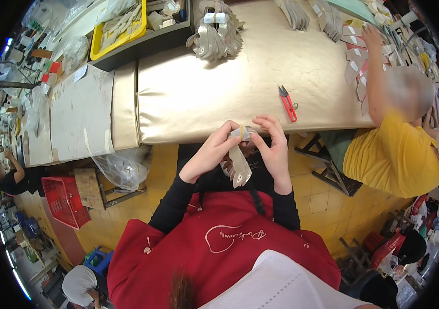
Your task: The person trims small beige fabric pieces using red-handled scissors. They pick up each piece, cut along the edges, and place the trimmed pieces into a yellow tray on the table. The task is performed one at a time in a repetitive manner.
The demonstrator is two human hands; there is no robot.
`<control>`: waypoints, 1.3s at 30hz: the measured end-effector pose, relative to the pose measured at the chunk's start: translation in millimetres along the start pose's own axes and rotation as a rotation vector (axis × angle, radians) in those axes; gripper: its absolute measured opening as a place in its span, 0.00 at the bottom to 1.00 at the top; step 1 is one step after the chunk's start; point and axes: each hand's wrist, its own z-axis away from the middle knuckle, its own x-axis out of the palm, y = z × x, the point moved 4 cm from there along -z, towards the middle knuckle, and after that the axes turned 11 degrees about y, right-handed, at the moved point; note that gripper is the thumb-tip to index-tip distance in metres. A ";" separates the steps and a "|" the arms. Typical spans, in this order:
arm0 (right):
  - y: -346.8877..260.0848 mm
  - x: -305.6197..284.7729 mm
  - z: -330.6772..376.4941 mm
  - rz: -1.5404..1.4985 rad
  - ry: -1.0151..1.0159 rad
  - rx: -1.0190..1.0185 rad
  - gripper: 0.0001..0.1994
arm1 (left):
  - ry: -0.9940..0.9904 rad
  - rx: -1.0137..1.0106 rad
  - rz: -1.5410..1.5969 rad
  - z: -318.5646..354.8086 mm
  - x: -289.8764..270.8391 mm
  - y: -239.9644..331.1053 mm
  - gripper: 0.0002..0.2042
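A bundle of beige, strip-shaped cut pieces hangs between my hands at the table's near edge, its rounded, holed ends pointing down. A pale paper label and a yellow band wrap its top. Gripping the bundle's left side, my left hand has its thumb and fingers closed near the label. My right hand holds the other side, thumb against the bundle and fingers bent around its top. Part of the bundle's back is hidden by my fingers. Red-handled thread snips lie on the table, ahead and right of my hands.
The gold-covered table carries a larger tied bundle of similar pieces and more bundles at the far side. A dark tray holds a yellow tray. A co-worker in yellow works at right. A red crate stands left.
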 end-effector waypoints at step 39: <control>-9.3 -29.7 2.1 -0.826 0.164 0.320 0.17 | 0.569 0.256 0.197 17.6 -36.4 -7.7 0.26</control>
